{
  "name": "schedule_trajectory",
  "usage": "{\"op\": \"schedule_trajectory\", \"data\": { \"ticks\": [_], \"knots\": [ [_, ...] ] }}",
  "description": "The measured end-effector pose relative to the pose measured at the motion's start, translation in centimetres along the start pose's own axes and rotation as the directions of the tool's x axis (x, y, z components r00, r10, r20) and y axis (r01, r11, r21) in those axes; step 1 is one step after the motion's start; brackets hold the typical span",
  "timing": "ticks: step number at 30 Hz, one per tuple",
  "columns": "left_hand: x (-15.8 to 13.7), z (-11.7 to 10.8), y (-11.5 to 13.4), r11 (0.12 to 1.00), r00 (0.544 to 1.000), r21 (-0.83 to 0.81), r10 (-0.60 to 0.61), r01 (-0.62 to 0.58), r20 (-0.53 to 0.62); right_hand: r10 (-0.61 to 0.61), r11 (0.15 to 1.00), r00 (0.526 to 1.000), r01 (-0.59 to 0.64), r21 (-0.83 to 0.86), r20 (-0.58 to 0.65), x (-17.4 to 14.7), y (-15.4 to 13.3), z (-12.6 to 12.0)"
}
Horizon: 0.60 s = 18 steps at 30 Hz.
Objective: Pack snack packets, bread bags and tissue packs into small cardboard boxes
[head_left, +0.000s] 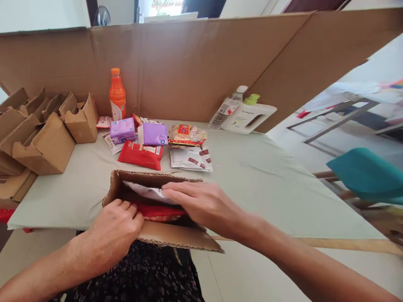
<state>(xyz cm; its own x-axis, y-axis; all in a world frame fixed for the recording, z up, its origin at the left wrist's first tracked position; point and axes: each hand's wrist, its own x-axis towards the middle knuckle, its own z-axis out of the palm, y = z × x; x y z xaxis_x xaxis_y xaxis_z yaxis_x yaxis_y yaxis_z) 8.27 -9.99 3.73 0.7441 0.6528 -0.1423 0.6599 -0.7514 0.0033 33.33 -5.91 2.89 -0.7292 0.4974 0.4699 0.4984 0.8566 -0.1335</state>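
Note:
An open cardboard box point(179, 237) stands at the table's near edge, tilted toward me. My left hand point(121, 222) has its fingers curled over the near-left side of the box, against a red packet point(160, 212) inside. My right hand point(197, 201) reaches into the box from the right, its fingers closed on a flat white packet point(146, 191). That white packet leans along the far inner wall, behind the red one. The lower parts of both packets are hidden in the box.
Behind the box lie a red wipes pack point(140, 155), purple tissue packs point(154, 134), a noodle pack point(188, 135) and white pouches point(192, 158). An orange bottle point(117, 96), clear bottle point(228, 108) and white jug point(247, 117) stand farther back. Several cardboard boxes point(47, 144) fill the left.

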Motion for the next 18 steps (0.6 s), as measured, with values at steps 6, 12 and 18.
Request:
{"op": "schedule_trajectory", "data": {
  "ticks": [6,12,18],
  "knots": [
    [-0.6,0.5,0.1,1.000,0.943,0.017,-0.007,0.013,-0.332,0.182,0.930,0.801,-0.328,0.164,0.571,2.3,1.2,2.1],
    [0.3,-0.3,-0.5,0.999,1.000,-0.051,0.014,-0.015,-0.003,0.159,0.830,0.939,-0.295,0.474,0.305,0.5,2.6,-0.1],
    [0.9,-0.1,-1.1,0.999,0.999,-0.049,0.020,-0.018,0.040,0.897,0.425,0.438,-0.891,0.158,0.056,-2.8,12.2,-0.9]
  ]
}}
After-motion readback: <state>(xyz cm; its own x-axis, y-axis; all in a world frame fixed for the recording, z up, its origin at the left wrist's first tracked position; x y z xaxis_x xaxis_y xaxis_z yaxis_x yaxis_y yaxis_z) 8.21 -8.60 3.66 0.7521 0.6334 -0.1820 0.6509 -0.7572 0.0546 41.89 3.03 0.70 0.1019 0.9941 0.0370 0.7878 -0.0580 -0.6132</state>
